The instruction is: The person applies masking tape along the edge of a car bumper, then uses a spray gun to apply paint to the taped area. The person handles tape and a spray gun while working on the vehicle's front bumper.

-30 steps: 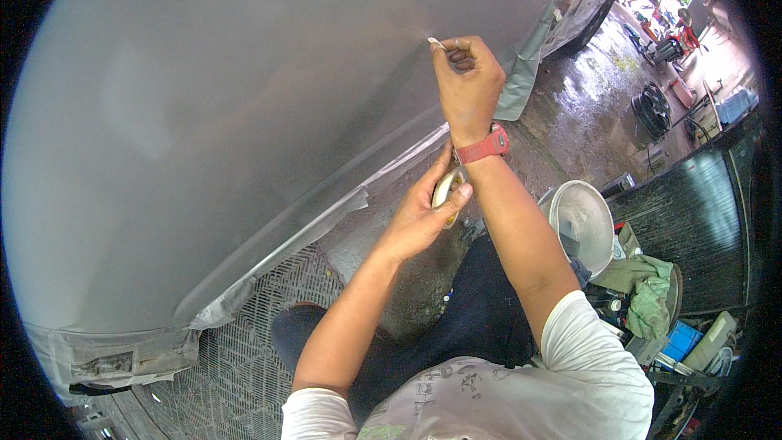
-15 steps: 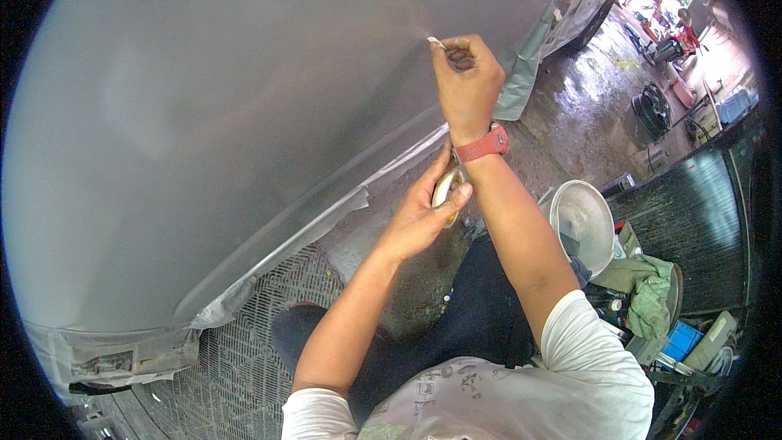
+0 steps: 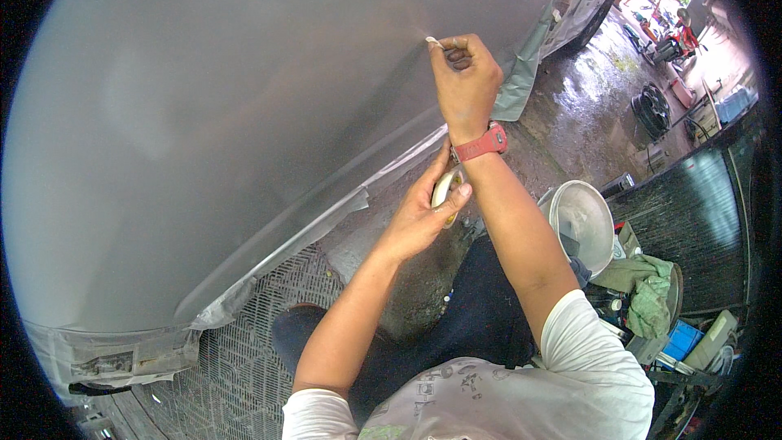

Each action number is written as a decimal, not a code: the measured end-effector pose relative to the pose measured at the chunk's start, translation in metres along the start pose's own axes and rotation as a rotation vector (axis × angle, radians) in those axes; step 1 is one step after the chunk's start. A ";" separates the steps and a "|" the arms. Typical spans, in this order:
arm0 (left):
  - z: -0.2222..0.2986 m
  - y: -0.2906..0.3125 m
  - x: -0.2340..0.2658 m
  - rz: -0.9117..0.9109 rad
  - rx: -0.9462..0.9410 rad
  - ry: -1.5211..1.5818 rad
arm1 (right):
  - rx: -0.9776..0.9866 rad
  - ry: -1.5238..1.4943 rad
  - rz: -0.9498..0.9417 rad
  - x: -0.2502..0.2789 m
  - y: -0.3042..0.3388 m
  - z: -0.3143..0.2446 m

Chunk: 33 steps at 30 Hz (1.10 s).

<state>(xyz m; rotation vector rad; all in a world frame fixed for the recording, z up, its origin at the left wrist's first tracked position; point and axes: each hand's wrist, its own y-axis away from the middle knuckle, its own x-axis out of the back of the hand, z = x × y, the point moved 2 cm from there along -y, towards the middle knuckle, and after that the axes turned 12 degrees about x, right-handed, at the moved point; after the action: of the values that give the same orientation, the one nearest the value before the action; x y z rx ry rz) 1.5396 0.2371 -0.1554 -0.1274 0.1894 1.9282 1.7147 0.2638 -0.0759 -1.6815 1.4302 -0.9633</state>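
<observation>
My right hand, a red watch on its wrist, pinches a small white strip of tape between thumb and fingertips. That strip lies at the surface of a large grey vehicle panel; whether it sticks there I cannot tell. Below the right wrist, my left hand is closed around a pale roll of masking tape, gripping it between thumb and fingers. Masking film runs along the panel's lower edge.
A whitish bucket stands right of my right forearm. Beside it are a green cloth, a blue box and other clutter. A dark ribbed panel borders the right. Further back lie a black wheel and a red motorcycle; people stand in the distance.
Both hands stay almost where they were, still holding the tape strip and the roll. Far off at the upper right, a person has shifted position.
</observation>
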 end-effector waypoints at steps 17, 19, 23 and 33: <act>-0.008 -0.001 0.001 -0.004 0.079 -0.005 | 0.019 -0.045 0.020 0.044 0.010 0.004; -0.009 -0.001 0.005 0.003 0.055 -0.027 | -0.011 0.011 -0.068 0.071 0.029 0.006; -0.024 -0.006 0.011 0.053 0.061 -0.063 | -0.185 0.036 -0.222 0.118 0.098 0.028; 0.010 0.023 0.025 0.123 -0.174 -0.664 | -0.217 -0.123 -0.852 0.169 0.273 -0.038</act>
<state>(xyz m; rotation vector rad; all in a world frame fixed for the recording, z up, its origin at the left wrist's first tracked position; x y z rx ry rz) 1.5095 0.2543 -0.1483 0.4165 -0.4220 2.0015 1.5752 0.0598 -0.2838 -2.5420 0.7237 -1.1247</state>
